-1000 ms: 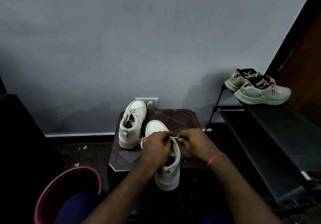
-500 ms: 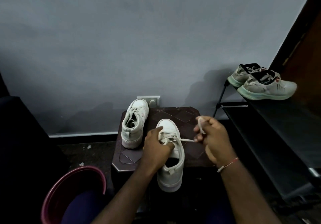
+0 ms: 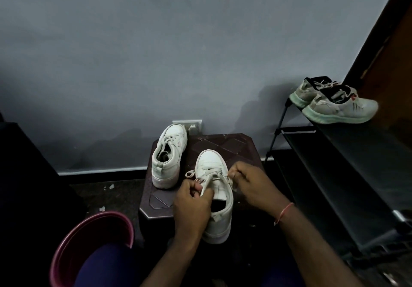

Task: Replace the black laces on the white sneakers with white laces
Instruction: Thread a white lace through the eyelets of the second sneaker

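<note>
Two white sneakers stand on a dark brown stool (image 3: 234,146). The far sneaker (image 3: 168,155) sits at the stool's left, laced in white. The near sneaker (image 3: 217,197) points away from me, its heel over the stool's front edge. A white lace (image 3: 208,181) crosses its eyelets. My left hand (image 3: 191,204) pinches one strand of that lace at the shoe's left side. My right hand (image 3: 249,184) pinches the other end at the shoe's right edge. A loop of lace (image 3: 190,173) hangs off to the left. No black lace is visible.
A pink bucket (image 3: 89,237) stands on the floor at lower left. A black shoe rack (image 3: 338,164) fills the right side, with a pair of grey-green trainers (image 3: 336,106) on top. A wall socket (image 3: 192,126) sits behind the stool. The grey wall is close.
My right hand, which had pulled the lace out to the right half a second ago, has come back to the shoe's right edge. My left hand shifted to pinching a strand.
</note>
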Demonstrator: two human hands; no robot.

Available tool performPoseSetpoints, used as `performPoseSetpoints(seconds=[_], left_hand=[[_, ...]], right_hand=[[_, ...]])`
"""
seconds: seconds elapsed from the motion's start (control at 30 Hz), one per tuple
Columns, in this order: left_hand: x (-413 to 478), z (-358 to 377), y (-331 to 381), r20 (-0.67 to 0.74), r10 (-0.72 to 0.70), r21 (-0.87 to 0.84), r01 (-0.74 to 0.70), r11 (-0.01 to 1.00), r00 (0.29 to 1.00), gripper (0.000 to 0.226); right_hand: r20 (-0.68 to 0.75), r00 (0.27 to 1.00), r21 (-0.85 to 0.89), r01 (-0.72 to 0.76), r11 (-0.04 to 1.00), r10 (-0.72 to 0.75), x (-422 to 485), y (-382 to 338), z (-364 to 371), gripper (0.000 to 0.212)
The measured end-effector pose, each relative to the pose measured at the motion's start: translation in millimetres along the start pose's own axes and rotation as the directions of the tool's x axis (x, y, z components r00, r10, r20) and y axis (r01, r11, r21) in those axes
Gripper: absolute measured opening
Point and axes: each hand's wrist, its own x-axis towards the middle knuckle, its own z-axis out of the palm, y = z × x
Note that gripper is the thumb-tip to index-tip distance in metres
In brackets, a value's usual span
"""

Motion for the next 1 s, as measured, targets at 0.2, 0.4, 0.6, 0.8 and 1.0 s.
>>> performPoseSetpoints(seconds=[0.2, 0.4, 0.6, 0.8, 1.0], left_hand=[[-3, 0, 6, -0.113, 0.005, 0.021, -0.003, 1.0, 0.994, 0.027], [-1, 5, 4, -0.081, 0.062, -0.003, -0.063, 0.998, 0.995, 0.024], [2, -2, 9, 0.088, 0.074, 0.126, -0.085, 0.988, 0.993, 0.029], [28, -10, 26, 0.359, 0.016, 0.454, -0.189, 0.871, 0.933, 0.045], [27, -4, 22, 0.287, 0.034, 0.497, -0.18, 0.849, 0.957, 0.036]], right_hand=[[-0.117, 0.896, 0.98, 0.174, -0.097, 0.428, -4, -1, -34, 0.033], [-0.168, 0.952, 0.349, -0.187, 0.918, 0.258, -7, 14, -18, 0.015], [0.067, 0.988, 0.122, -0.148, 0.981, 0.14, -2, 1, 2, 0.022], [-0.03, 0.986, 0.512, -0.123, 0.85, 0.161, 1, -16, 4, 0.028], [0.077, 0.947, 0.997, -0.07, -0.033, 0.313, -5, -11, 8, 0.036]])
